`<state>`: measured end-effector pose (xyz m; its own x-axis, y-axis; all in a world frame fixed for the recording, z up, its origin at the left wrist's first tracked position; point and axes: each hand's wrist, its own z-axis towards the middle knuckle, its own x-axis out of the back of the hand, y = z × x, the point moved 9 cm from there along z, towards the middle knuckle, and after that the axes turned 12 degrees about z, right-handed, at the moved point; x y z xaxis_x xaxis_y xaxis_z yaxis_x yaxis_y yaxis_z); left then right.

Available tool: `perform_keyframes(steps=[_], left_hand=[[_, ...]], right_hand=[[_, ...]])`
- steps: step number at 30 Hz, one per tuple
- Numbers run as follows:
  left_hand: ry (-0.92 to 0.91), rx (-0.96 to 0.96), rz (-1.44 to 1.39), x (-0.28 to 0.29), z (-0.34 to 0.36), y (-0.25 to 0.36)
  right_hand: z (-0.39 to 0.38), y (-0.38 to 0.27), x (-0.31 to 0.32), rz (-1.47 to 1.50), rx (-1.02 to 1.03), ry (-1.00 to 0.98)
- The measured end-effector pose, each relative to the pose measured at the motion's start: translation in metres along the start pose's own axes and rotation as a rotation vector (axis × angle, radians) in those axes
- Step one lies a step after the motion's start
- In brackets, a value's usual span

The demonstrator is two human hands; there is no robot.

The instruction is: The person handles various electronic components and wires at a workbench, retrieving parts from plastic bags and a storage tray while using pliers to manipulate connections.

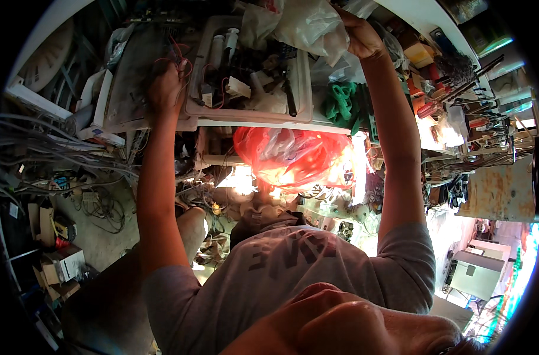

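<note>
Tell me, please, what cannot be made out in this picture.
In the head view:
- Left hand: blurred and shadowed, so its grip on the red wires is unclear.
- Right hand: fingertips lost in shadow against the clear bag.
- Clear bag: cut off by the top edge.
- Small parts in the bin: dark and overlapping.
- Red bag: contents hidden by its plastic and glare.

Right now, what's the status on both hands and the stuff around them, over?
Left hand at red wires, grip blurred. Right hand against clear plastic bag, grip partly hidden. Bag overlaps far edge of cluttered plastic tray.
</note>
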<state>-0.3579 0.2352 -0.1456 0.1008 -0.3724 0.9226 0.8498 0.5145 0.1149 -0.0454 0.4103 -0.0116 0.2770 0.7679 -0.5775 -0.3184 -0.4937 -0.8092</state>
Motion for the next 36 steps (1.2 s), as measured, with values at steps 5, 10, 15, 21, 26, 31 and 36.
perform_keyframes(steps=[5,10,15,21,26,31,36], left_hand=[[0.029,0.018,-0.024,0.015,-0.006,0.009],[0.041,0.113,-0.157,0.031,-0.007,-0.008],[0.621,0.195,-0.743,0.103,-0.049,-0.036],[0.2,0.553,-1.657,0.129,-0.161,0.049],[-0.42,0.321,-2.154,0.12,-0.197,0.14],[-0.404,0.347,-2.003,0.138,-0.221,0.143],[-0.23,0.424,-1.908,0.146,-0.236,0.129]], right_hand=[[-0.021,-0.001,0.016,0.016,0.003,0.058],[-0.033,0.002,-0.022,0.122,-0.005,-0.05],[-0.054,0.001,-0.049,0.259,-0.011,-0.191],[-0.063,0.042,-0.08,0.401,-0.055,-0.252],[-0.053,0.081,-0.111,0.334,-0.139,-0.263],[-0.055,0.092,-0.132,0.127,-0.069,-0.13],[-0.066,0.087,-0.138,0.017,0.055,-0.052]])
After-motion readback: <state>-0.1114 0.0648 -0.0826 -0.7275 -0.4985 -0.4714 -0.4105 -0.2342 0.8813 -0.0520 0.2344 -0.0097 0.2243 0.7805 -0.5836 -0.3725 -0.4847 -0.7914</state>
